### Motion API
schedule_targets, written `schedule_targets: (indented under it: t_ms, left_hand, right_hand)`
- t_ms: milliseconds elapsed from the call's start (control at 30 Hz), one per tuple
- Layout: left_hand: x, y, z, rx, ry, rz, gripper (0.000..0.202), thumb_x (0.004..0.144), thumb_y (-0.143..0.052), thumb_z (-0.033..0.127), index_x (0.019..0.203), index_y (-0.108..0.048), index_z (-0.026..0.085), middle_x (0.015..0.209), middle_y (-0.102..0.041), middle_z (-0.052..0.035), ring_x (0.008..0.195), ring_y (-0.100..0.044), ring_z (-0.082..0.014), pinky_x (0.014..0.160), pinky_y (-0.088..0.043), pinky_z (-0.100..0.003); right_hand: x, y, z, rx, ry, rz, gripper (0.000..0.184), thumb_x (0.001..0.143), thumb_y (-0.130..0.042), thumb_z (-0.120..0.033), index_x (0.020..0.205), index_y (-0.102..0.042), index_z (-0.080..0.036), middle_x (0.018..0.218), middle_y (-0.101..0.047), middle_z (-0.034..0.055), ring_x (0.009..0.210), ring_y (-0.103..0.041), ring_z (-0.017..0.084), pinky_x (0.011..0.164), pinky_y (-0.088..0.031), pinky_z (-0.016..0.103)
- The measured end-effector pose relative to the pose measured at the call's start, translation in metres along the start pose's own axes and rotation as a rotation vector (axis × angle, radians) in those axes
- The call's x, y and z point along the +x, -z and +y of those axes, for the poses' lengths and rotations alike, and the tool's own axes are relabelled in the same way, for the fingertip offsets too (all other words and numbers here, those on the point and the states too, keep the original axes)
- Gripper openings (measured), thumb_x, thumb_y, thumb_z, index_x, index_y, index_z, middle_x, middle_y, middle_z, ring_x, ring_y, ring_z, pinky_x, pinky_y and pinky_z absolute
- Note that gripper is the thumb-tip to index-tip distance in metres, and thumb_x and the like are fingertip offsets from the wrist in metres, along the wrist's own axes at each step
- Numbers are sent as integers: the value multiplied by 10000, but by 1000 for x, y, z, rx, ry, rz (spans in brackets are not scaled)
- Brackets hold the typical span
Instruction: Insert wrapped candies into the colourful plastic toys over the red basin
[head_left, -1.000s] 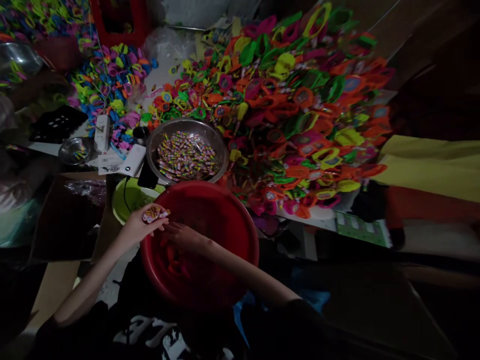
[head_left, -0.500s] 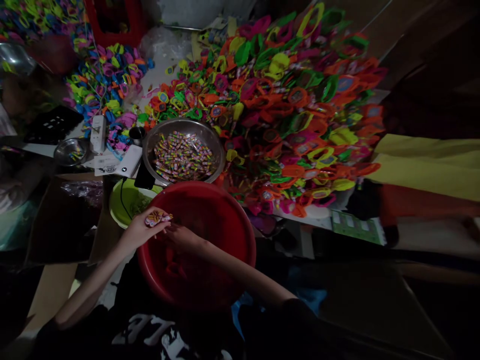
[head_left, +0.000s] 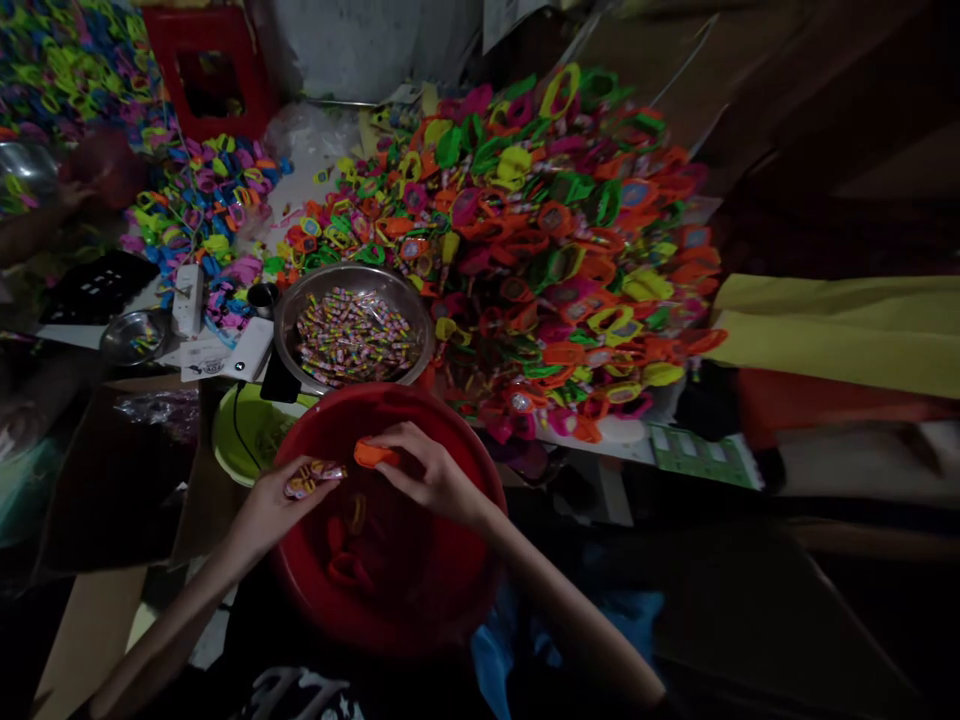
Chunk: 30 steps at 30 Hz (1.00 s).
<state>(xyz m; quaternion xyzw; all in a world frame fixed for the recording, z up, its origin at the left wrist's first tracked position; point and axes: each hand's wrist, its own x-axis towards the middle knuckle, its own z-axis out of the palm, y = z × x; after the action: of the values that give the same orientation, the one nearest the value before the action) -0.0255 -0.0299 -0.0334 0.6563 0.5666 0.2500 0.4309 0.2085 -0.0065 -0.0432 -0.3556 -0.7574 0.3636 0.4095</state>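
Observation:
My left hand (head_left: 271, 508) is closed around several small wrapped candies (head_left: 309, 478), at the left rim of a large red basin (head_left: 491, 490). Between the fingertips of my right hand (head_left: 436, 478) is an orange plastic toy watch (head_left: 373, 455), held above the basin and slightly apart from the candies. A few dim plastic pieces (head_left: 349, 568) lie at the bottom of the basin. Just behind it, a metal bowl (head_left: 429, 345) holds a heap of similar wrapped candies (head_left: 356, 335).
A tall pile of bright toy watches (head_left: 555, 250) covers the table behind and to the right. Left of the metal bowl are a white power bank (head_left: 249, 348), a power strip (head_left: 187, 300) and a green basin (head_left: 225, 440). A red stool (head_left: 217, 70) stands farther back. Another person's arm (head_left: 37, 230) shows at far left.
My right hand has come up from inside the basin with the orange toy watch in its fingers. My left hand keeps the candies. The view has shifted, so the scene sits lower and further left.

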Motion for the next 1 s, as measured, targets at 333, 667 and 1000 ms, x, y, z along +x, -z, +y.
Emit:
schedule_targets:
  t_ms: [333, 667, 1000]
  left_hand:
    - [-2, -11, 27, -81, -31, 24, 236, 840, -588, 377, 915, -663, 166, 827, -718, -24, 729, -673, -152, 683, -546, -221]
    - [-3, -13, 31, 143, -114, 93, 201, 855, -580, 340, 997, -641, 211, 935, -717, 1, 802, -679, -141, 747, -522, -203]
    - [1, -8, 28, 436, -416, 70, 420, 800, -467, 124, 1201, -561, 207, 1073, -679, -68, 968, -647, -182, 843, -510, -253]
  right_hand:
    - [-4, -2, -22, -342, 201, 125, 238, 894, -496, -148, 1122, -559, -170, 1004, -642, 86, 1013, -564, 194, 940, -447, 417]
    - [-3, -9, -29, -483, 172, 153, 313, 917, -442, -125, 1217, -531, -120, 1028, -616, 123, 942, -553, 205, 831, -473, 364]
    - [-9, -15, -31, -743, 194, 125, 325, 923, -415, -130, 1220, -539, -87, 1033, -605, 143, 902, -526, 230, 865, -422, 411]
